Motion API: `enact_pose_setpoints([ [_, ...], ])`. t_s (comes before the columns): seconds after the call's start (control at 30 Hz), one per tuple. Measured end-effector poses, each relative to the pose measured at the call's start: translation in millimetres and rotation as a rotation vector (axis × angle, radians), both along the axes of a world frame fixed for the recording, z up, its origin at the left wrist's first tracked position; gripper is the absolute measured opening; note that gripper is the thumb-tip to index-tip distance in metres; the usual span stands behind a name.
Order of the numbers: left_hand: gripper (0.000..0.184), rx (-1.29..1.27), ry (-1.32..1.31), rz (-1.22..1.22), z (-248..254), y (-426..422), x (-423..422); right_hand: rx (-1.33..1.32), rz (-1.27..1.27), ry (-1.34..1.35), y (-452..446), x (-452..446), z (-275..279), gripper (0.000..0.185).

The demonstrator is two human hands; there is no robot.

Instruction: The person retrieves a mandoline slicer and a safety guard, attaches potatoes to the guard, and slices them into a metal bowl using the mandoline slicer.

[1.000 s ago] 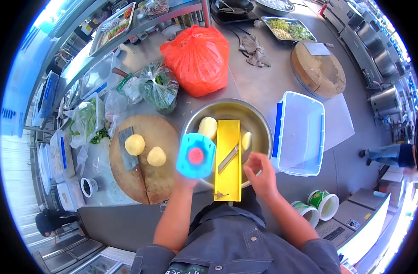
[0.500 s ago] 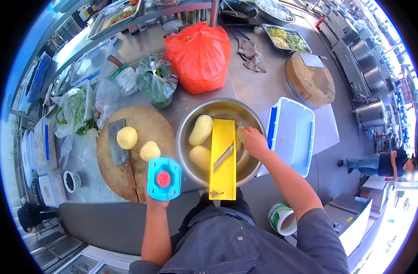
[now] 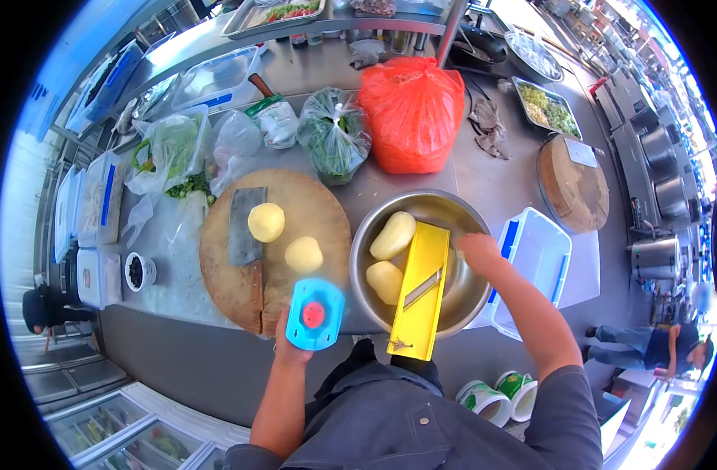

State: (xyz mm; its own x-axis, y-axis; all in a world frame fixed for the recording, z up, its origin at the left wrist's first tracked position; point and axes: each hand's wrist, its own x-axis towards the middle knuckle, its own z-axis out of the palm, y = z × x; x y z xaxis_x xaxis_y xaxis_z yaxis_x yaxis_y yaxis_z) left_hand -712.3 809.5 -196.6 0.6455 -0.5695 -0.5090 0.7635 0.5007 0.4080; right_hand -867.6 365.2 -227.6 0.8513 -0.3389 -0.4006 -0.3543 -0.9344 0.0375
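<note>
My left hand (image 3: 292, 345) is closed around a light-blue slicer hand guard (image 3: 327, 294) with a red centre, held in front of the round cutting board. A yellow mandoline slicer (image 3: 432, 262) leans in the steel bowl (image 3: 361, 294), its lower end sticking out over the near rim. To its left in the bowl lie peeled potatoes (image 3: 393, 236). My right hand (image 3: 480, 254) is over the bowl's right side, fingers curled together; what they hold, if anything, I cannot make out. Two more peeled potatoes (image 3: 266, 222) and a cleaver (image 3: 247, 227) rest on the cutting board (image 3: 217, 258).
A clear plastic box (image 3: 542, 258) stands right of the bowl. Behind are a red plastic bag (image 3: 413, 117) and bagged greens (image 3: 333, 137). Another round board (image 3: 570, 188) is at the back right. White tubs (image 3: 484, 401) are on the floor. A person (image 3: 648, 345) is far right.
My right hand has moved from beside the slicer toward the bowl's right side. The view has shifted, so the whole scene sits further right. My left hand still holds the guard.
</note>
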Motion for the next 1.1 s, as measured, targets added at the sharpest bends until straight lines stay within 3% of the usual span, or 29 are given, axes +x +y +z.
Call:
enact_pose_setpoints([
  [0.1,0.043,0.012,0.03,0.03,1.4,4.0,1.6,0.151,-0.13,-0.038,-5.3,1.5,61.2,0.022],
  [0.13,0.043,0.012,0.028,0.055,1.9,5.8,2.5,0.21,-0.143,-0.178,-5.3,2.6,75.4,0.027],
  [0.2,0.04,0.036,0.016,0.055,2.4,10.8,2.8,0.716,-0.657,-0.23,20.3,31.4,123.0,0.029],
  [0.23,0.039,0.019,0.05,0.068,-0.3,15.1,3.4,0.718,-0.633,-0.225,31.0,42.6,116.6,0.029],
  [0.3,0.039,0.041,0.066,0.097,-6.6,23.2,3.6,1.182,-0.699,-0.474,54.3,58.4,92.4,0.03],
  [0.4,0.039,0.05,0.106,0.123,1.4,30.8,2.2,1.343,-0.654,-0.47,111.3,105.0,74.9,0.036],
  [0.53,0.043,-0.045,0.014,0.175,2.3,54.6,-3.9,1.3,-0.737,-0.441,163.9,168.8,51.9,0.027],
  [0.7,0.042,-0.069,0.127,0.26,1.7,85.6,-23.2,1.392,-0.742,-0.511,195.7,232.6,43.7,0.027],
  [0.77,0.042,-0.149,0.117,0.268,-7.4,97.3,-32.5,1.509,-0.723,-0.611,209.6,274.3,52.1,0.028],
  [0.83,0.042,-0.064,0.105,0.279,8.8,97.8,-37.8,1.885,-0.577,-0.677,234.4,343.8,86.2,0.033],
  [0.87,0.043,0.041,0.105,0.278,14.6,99.5,-42.0,1.887,-0.573,-0.674,239.6,356.9,90.2,0.033],
  [0.93,0.035,0.065,0.146,0.307,6.7,102.6,-46.7,1.481,-0.464,-0.746,246.7,366.5,91.3,0.032],
  [1.1,0.038,-0.041,0.1,0.305,2.6,99.0,-45.5,1.132,-0.44,-0.531,241.6,261.5,108.8,0.027],
])
